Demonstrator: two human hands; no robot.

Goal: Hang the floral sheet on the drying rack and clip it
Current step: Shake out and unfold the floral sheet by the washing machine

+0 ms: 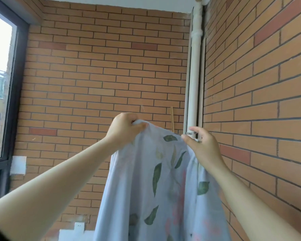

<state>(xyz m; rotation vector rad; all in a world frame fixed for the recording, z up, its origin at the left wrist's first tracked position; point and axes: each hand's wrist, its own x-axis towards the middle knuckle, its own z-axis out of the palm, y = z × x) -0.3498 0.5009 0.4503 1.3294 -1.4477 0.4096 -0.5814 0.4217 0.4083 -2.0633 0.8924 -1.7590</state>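
Observation:
The floral sheet (155, 185), pale lilac with green leaves and faint pink prints, hangs down from both raised hands in the lower middle of the head view. My left hand (124, 129) grips a bunch of its top edge. My right hand (201, 145) pinches the top edge further right, thumb on the cloth, fingers stretched behind it. No drying rack or clip shows clearly; a small metal piece (189, 133) sits by the right fingers.
A brick wall (101, 75) stands ahead and another one (261, 87) close on the right. White pipes (195, 80) run up the corner between them. A dark-framed window (14, 84) is at the left. White plates (18, 165) are fixed low on the wall.

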